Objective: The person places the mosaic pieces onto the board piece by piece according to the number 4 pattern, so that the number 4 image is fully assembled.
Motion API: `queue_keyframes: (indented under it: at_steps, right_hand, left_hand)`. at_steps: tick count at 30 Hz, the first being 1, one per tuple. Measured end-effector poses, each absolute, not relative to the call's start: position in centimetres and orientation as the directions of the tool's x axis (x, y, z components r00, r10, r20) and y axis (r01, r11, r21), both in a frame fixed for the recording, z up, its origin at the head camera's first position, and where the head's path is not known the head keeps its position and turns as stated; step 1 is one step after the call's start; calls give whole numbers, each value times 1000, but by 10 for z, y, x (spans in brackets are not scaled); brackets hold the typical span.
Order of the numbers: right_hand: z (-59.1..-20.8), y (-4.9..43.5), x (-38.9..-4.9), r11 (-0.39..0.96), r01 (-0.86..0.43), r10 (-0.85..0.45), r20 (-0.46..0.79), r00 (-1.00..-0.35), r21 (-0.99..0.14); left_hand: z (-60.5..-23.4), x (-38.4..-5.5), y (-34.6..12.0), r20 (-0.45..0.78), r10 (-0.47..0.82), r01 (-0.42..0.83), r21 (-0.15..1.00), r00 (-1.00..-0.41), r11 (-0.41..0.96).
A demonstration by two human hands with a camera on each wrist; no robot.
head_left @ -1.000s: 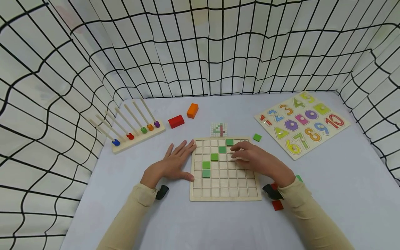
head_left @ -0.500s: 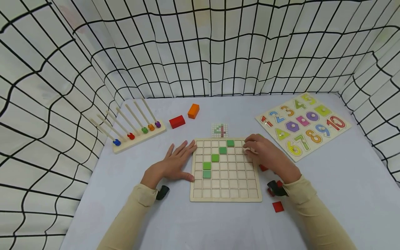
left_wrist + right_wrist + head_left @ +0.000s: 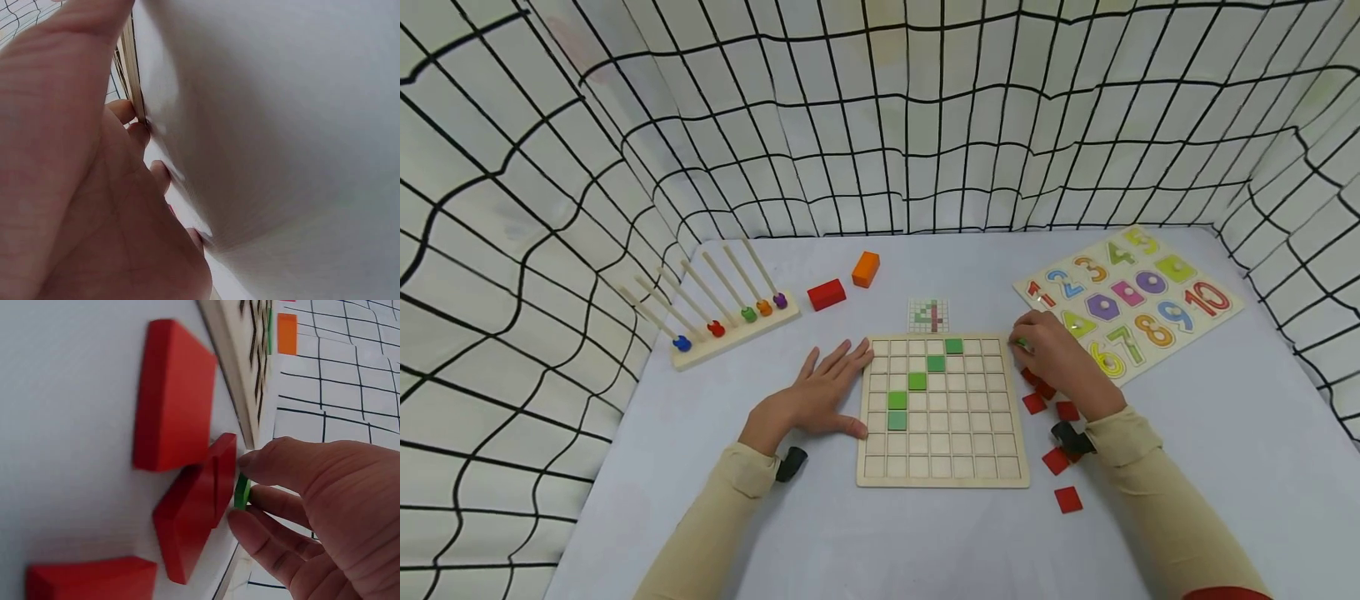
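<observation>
A wooden grid board [image 3: 943,482] lies on the table, with several green tiles [image 3: 917,381] in a slanting line of its cells. My left hand [image 3: 805,400] lies spread at the board's left edge, fingertips and thumb touching the rim; the left wrist view shows its palm [image 3: 125,219] near the white cloth. Off the board's top right corner, my right hand [image 3: 1060,358] pinches a green tile [image 3: 242,490] between thumb and fingers. Several red tiles [image 3: 1034,403] lie below that hand, right of the board, some overlapping in the right wrist view.
Behind the board lies a small pattern card [image 3: 928,316]. A number puzzle board [image 3: 1120,379] is at the back right. At left stands a peg rack [image 3: 733,333] with coloured beads. A red block [image 3: 827,294] and an orange block [image 3: 866,270] lie near it. Black netting surrounds the table.
My right hand has moved from over the board to the right, beyond its edge, and has taken hold of the loose green tile there. The left hand has stayed in place.
</observation>
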State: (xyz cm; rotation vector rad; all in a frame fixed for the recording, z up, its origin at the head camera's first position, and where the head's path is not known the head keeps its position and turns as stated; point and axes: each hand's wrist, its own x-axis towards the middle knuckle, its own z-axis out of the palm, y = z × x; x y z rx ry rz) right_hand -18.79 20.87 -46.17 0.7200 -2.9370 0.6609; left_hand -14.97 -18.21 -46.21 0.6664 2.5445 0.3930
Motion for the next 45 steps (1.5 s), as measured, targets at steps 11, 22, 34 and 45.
queue_keyframes:
  at_steps: [11, 22, 34, 45]
  right_hand:
    - [-465, 213, -192, 804, -384, -367, 129, -921, -454]
    - [-448, 204, -174, 735, -493, -448, 213, -868, -466]
    - [-439, 179, -151, 657, -651, -581, 295, -759, -381]
    - [-444, 165, -139, 530, -802, -704, 385, -598, -276]
  left_hand:
    - [-460, -150, -179, -378, 524, 387, 383, -763, 839]
    - [-462, -151, -180, -384, 517, 383, 374, -765, 845]
    - [-461, -150, -181, -377, 519, 382, 383, -767, 841]
    - [-462, -151, -181, -374, 521, 383, 384, -767, 840]
